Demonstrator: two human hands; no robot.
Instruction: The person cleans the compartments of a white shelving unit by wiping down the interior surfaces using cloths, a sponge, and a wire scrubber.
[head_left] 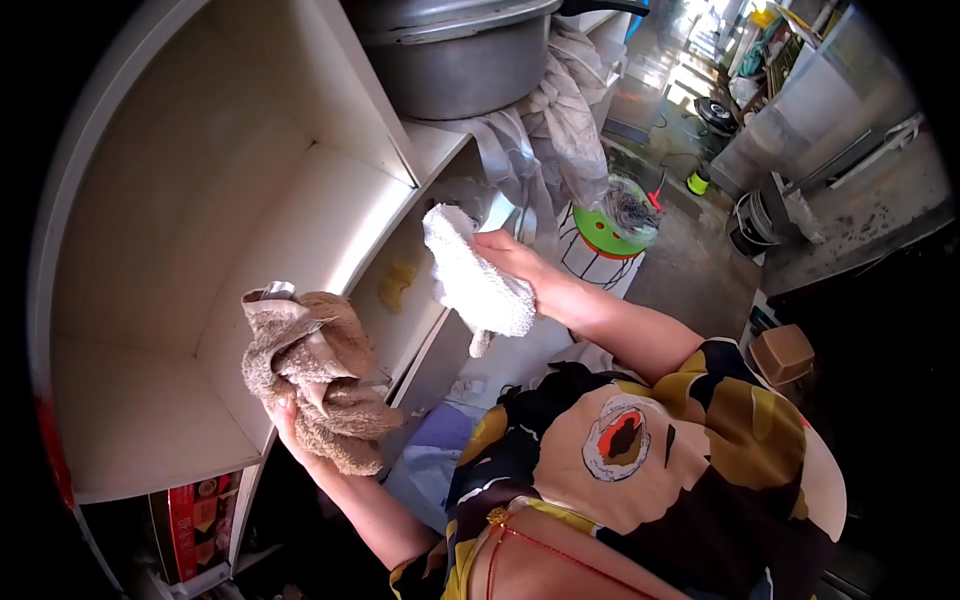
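My left hand (284,418) is closed around a bunched brown towel (325,380), its folds hiding most of my fingers. The towel hangs in front of the white shelf unit (270,230). My right hand (512,262) grips a white terry cloth (478,275) from its right side, holding it up over a lower shelf surface. A small greyish end pokes out below that cloth. Between the two hands, a crumpled yellow piece (397,285) lies on the lower surface.
A large metal pot (455,65) stands on the unit's top, with pale fabric (570,110) draped beside it. Beyond are a green-topped wire stool (607,235), a dark bucket (755,222) and a tan box (783,354). Red boxes (200,525) sit in a lower compartment.
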